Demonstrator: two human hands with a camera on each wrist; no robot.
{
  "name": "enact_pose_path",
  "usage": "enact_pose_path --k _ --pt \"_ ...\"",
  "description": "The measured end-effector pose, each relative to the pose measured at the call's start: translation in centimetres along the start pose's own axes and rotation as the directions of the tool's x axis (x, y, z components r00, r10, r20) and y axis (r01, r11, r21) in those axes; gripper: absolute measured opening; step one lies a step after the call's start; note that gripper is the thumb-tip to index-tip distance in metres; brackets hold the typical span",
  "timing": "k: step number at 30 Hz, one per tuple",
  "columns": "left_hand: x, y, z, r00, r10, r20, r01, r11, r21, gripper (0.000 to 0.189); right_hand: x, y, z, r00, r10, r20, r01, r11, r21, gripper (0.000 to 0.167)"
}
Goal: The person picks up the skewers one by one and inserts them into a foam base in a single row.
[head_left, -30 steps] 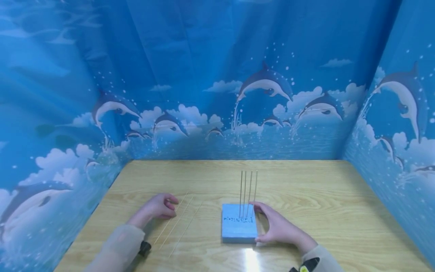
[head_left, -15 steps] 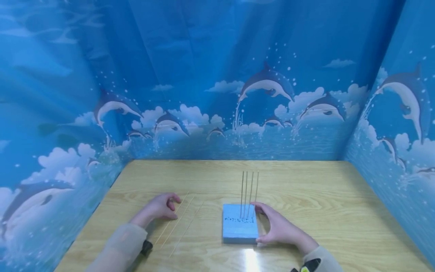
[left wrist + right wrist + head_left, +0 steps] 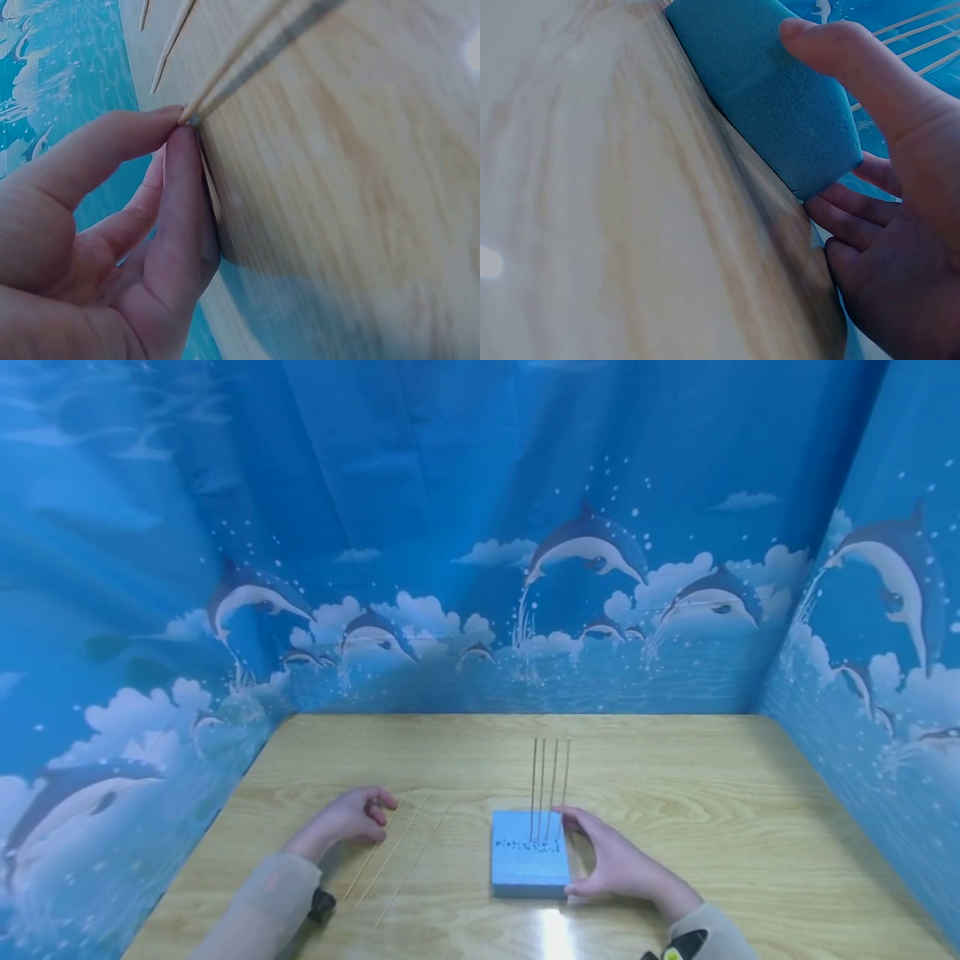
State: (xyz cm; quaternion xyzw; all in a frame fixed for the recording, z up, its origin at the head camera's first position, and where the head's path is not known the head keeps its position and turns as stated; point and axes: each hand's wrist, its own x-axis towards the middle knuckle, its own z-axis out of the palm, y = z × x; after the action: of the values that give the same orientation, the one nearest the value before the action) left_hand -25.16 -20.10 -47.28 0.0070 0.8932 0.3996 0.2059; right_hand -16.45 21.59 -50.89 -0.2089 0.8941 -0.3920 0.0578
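Pinched near one end at the fingertips of the left grip (image 3: 348, 818): a slim, straight, straw-coloured stick (image 3: 230, 60), slanting from the fingers toward the near side of the wood-grained table (image 3: 712, 793). Just right of the left grip, roughly parallel to the first: two more sticks (image 3: 172, 43) of the same slender build, for three at that side. Well apart from these, curved around the right edge of a light-blue, square-topped block (image 3: 529, 868), thumb at the near corner and fingers at the far one: the right grip (image 3: 611, 860). Touching that grip, on its left: the single block, grainy-sided, dark specks scattered across its top. Rising just left of the right grip's fingers: four thin upright sticks (image 3: 542, 785), planted in the block. Beyond both grips: a blue dolphin-print curtain (image 3: 450, 681).
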Motion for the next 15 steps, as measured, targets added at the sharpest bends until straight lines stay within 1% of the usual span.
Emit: enact_pose_path --k 5,10,15 --pt "0.0 0.0 -0.1 1.000 0.020 0.023 -0.019 0.999 -0.038 0.050 -0.1 0.1 -0.1 1.000 -0.001 0.000 0.001 1.000 -0.001 0.114" --pt "0.0 -0.5 -0.4 0.996 0.047 0.072 -0.040 0.994 -0.102 0.050 -0.1 0.1 -0.1 1.000 -0.007 0.001 0.007 1.000 0.000 0.114" --pt "-0.3 -0.7 -1.0 0.991 0.065 0.118 -0.049 0.990 -0.134 0.052 -0.1 0.0 0.0 1.000 0.000 0.008 0.000 1.000 0.018 0.114"
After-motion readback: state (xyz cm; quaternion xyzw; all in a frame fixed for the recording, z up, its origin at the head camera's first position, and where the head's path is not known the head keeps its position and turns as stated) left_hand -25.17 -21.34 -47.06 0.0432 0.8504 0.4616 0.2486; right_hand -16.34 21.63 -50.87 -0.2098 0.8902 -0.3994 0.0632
